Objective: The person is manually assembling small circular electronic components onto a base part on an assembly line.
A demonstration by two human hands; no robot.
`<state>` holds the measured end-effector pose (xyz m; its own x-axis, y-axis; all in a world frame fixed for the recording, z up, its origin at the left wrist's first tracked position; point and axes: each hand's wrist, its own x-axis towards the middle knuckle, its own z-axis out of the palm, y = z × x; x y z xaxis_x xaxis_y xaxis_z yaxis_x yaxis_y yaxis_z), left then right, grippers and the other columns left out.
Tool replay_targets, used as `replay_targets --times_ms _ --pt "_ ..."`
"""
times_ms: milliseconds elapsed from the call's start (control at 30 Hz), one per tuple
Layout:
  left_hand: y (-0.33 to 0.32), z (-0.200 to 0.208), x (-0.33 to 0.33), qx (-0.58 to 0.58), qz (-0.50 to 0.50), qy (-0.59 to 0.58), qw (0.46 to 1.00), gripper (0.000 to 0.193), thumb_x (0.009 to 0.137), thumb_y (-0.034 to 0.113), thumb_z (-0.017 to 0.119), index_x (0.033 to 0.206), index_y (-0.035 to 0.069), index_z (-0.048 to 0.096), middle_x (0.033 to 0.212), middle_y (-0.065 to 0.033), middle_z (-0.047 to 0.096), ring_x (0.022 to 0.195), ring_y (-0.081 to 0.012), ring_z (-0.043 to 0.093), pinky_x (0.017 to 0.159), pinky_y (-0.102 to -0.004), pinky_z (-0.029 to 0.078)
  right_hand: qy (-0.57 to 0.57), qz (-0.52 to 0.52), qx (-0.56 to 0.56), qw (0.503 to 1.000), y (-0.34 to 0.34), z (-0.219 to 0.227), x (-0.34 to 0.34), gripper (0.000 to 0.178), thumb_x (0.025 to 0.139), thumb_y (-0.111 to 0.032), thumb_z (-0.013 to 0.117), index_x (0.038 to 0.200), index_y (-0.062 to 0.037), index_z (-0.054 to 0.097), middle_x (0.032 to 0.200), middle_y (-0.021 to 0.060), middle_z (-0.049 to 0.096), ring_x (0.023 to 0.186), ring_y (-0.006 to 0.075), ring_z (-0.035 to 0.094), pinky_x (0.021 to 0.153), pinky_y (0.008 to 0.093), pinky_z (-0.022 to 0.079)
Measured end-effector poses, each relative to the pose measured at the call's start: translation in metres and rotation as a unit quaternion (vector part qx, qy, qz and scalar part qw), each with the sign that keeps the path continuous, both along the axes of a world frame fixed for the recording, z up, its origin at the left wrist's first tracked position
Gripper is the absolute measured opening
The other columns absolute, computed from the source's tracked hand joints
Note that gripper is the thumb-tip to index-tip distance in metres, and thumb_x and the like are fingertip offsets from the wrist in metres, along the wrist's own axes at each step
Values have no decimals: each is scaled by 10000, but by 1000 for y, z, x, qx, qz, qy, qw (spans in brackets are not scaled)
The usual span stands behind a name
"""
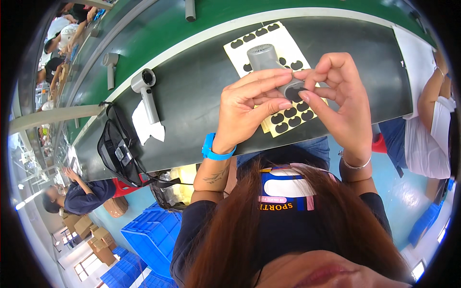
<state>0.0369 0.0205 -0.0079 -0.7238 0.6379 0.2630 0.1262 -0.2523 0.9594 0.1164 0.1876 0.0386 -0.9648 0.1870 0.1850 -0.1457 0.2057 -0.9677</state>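
A grey hair dryer (263, 57) is held over the bench, its vented head pointing away from me and its handle end toward me. My left hand (245, 103) is closed round the handle, fingers above and thumb below. With thumb and forefinger, my right hand (343, 103) pinches at the edge of a black oval sticker (295, 94) on the handle's end face. Whether the sticker lies fully flat cannot be made out. Beneath both hands lies a pale yellow sheet (285, 36) with rows of black stickers, partly covered by the dryer and my fingers.
Another grey hair dryer (150, 103) lies left on the dark bench (192, 72), over white paper (141, 122). A black mesh bag (115, 139) rests at the bench's left edge. More dryers sit on the green conveyor (129, 43). A co-worker (432, 125) is at the right; blue crates (151, 235) stand behind.
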Motion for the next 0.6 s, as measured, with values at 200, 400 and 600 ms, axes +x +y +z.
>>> replay_targets --times_ms 200,400,600 --pt "0 -1 0 0 2 7 1000 349 794 -96 653 1136 -29 636 1194 -166 586 898 -200 670 792 -290 583 0 -1 2 1000 0 1 0 361 793 143 576 1067 -30 416 905 56 557 1002 160 613 797 248 530" --pt "0 0 0 -4 -3 7 1000 339 803 -91 646 1136 -29 635 1202 -167 580 934 -210 662 813 -298 582 -2 0 8 1000 0 2 0 361 790 144 576 1066 -28 416 901 57 555 1004 165 613 799 250 530" --pt "0 0 1 -8 2 13 1000 336 798 -100 647 1126 -29 640 1201 -165 581 964 -208 650 829 -298 579 -5 -7 19 1000 -1 2 2 352 788 144 576 1056 -27 423 883 58 563 999 159 618 796 247 525"
